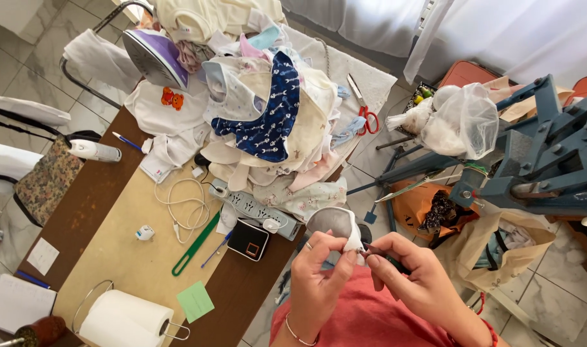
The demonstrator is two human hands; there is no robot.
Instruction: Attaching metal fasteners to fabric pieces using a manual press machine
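Observation:
My left hand (319, 273) pinches a small grey and white fabric piece (337, 223) over my lap, its fingers closed on the lower edge. My right hand (414, 273) meets it from the right and grips a small dark tool (378, 252) whose tip touches the fabric. A ring sits on one left finger and a thin bracelet circles the left wrist. Below both hands lies my red-clothed lap (364, 318).
A brown table (88, 205) at left carries a heap of baby bibs and cloths (267, 109), a purple iron (155, 56), red-handled scissors (364, 109), a white cable (184, 205), a green ruler (195, 244), a paper roll (123, 320). A blue metal machine (550, 160) and bags stand at right.

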